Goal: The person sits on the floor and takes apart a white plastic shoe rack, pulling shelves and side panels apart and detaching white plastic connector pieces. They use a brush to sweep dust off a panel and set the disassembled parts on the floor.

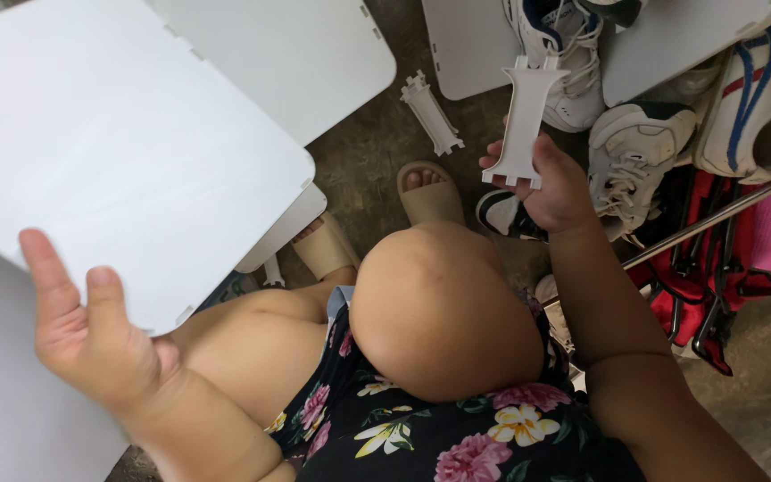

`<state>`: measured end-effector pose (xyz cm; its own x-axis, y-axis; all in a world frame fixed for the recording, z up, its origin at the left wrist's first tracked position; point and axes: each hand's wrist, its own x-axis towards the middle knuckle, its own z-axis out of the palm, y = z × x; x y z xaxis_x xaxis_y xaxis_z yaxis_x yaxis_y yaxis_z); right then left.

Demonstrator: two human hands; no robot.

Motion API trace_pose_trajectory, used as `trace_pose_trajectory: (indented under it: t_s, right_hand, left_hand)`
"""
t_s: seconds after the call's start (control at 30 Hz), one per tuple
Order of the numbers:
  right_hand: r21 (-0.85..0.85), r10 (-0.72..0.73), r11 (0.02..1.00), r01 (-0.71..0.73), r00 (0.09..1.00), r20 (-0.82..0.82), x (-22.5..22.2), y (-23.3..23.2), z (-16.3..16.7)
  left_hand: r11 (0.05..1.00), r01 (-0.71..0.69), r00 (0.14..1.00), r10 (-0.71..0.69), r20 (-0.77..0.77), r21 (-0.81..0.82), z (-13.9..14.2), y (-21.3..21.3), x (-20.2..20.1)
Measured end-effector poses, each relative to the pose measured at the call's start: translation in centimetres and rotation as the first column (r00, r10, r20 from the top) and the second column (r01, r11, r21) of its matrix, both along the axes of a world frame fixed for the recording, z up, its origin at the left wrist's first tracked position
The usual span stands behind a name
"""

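Note:
My left hand (pixel 91 330) grips the lower edge of a large white plastic panel (pixel 109 152) with rounded corners and small edge tabs, held up at the left. My right hand (pixel 551 183) holds a white I-shaped plastic connector piece (pixel 525 120) upright by its lower end, above my raised knee. A second white connector piece (pixel 432 113) lies on the brown floor between the panels, just left of the held one.
More white panels lie on the floor at the top (pixel 305 54), top middle (pixel 466 45), top right (pixel 671 40) and bottom left (pixel 2 393). Several sneakers (pixel 635 152) are piled at the right beside a metal rod (pixel 716 214) and a red folded item (pixel 707 286). My sandalled feet (pixel 430 192) rest on the floor.

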<state>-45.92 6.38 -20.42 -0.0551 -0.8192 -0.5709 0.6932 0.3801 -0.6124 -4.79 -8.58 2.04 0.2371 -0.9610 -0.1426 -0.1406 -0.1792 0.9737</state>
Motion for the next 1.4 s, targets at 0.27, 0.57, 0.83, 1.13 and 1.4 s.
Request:
trace_pose_trajectory:
  t_s: [0.27,0.57,0.83,1.13,1.4]
  right_hand:
    - [-0.035,0.058,0.998,-0.057,0.998,0.034,2.0,-2.7,3.6]
    - [-0.052,0.113,0.992,-0.112,0.993,0.018,2.5,-3.6,5.0]
    - [-0.123,0.128,0.984,-0.125,0.992,0.016,2.6,-4.7,5.9]
    - [-0.096,0.184,0.977,-0.188,0.982,-0.053,3.0,-5.5,6.6]
    - [-0.088,0.172,0.980,-0.179,0.982,-0.081,2.6,-5.0,6.1]
  left_hand:
    - [0.999,-0.028,0.997,0.031,-0.071,0.044,0.4,-0.3,-0.5]
    - [0.999,0.007,1.000,-0.007,-0.005,0.038,-0.6,-0.2,0.5]
    - [0.999,0.007,1.000,-0.008,0.019,0.040,-1.0,-0.4,0.9]
    - [1.000,0.016,1.000,-0.016,0.007,0.005,-2.1,0.0,1.9]
    - [0.996,0.002,0.992,-0.012,-0.123,-0.085,-2.7,-0.2,1.7]
